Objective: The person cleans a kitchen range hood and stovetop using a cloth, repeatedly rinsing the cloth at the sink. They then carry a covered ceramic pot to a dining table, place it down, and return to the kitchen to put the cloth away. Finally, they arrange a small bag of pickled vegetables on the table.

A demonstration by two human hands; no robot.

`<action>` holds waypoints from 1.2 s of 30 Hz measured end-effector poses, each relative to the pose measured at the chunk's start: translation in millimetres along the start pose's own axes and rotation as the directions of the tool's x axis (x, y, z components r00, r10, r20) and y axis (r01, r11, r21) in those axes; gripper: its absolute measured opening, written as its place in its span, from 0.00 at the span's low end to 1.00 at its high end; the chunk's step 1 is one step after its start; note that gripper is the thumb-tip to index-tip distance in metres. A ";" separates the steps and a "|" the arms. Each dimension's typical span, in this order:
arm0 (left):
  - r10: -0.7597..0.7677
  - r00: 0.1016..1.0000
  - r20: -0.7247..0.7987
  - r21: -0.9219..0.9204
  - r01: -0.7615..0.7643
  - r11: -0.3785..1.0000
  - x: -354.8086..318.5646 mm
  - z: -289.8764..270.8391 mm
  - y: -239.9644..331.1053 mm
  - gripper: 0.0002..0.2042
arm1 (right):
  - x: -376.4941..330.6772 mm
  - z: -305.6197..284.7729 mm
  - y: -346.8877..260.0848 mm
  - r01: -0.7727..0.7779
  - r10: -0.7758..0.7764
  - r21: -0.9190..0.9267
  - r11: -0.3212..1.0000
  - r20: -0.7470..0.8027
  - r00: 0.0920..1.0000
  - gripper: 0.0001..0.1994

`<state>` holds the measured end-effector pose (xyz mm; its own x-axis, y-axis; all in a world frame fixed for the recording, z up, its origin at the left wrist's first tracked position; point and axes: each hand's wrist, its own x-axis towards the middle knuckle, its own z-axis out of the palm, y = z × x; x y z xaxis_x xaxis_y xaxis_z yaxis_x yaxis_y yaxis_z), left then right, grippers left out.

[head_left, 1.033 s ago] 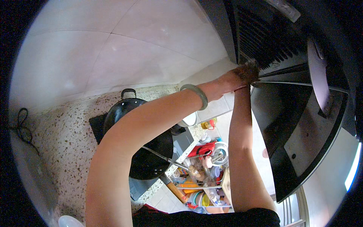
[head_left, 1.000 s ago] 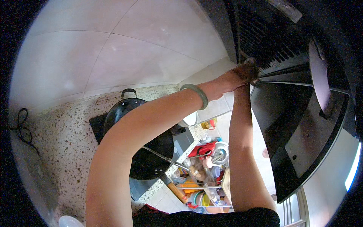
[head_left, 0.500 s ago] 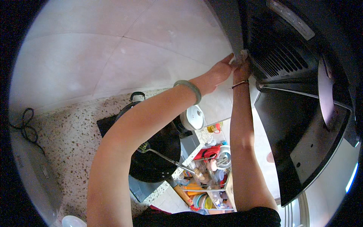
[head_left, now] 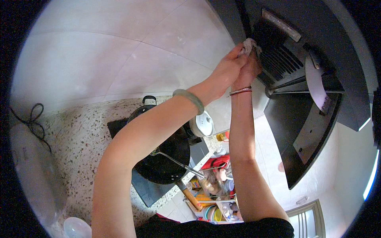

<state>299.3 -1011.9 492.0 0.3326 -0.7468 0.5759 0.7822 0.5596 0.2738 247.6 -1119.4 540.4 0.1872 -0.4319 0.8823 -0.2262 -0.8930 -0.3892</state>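
Observation:
Both my arms reach up to a dark range hood at the upper right. A small greyish cloth is pressed against the left edge of the hood's slatted grille. My left hand, with a green bangle on its wrist, grips the cloth from the left. Close beside it, my right hand, with thin bracelets on its wrist, holds the cloth from below. The two hands touch each other, and most of the cloth is hidden by their fingers.
Below on the speckled counter is a black cooktop with a black pan and a lidded pot. A white round lid, a rack of bottles and dishes, a white bowl and a black cord are around it.
Both hands with the cloth have moved up and to the left along the hood, from the lower grille to its upper left edge.

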 end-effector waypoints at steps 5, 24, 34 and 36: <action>0.108 0.994 -0.026 0.026 -0.108 0.994 -26.7 -1.5 27.6 0.23 | -23.9 27.2 -56.0 -0.125 0.153 0.359 0.925 -0.050 0.987 0.13; 0.539 0.842 -0.014 0.539 -0.448 0.713 -130.9 -1.2 49.6 0.15 | -104.4 16.5 -127.7 -0.381 0.085 0.715 0.585 0.414 0.906 0.14; 0.405 0.914 0.008 0.416 -0.371 0.830 -95.6 2.6 19.6 0.15 | -84.5 -33.0 -82.0 -0.425 0.290 0.784 0.453 0.322 0.901 0.16; 0.438 0.896 0.071 0.428 -0.424 0.798 -76.4 12.8 15.8 0.15 | -74.9 -30.9 -75.5 -0.282 0.248 0.676 0.681 0.150 0.957 0.17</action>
<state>279.5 -941.4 462.2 0.6031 -0.3988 0.6908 0.2583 0.9170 0.3039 221.1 -1015.7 511.8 0.2660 -0.6541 0.7081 0.4392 -0.5717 -0.6931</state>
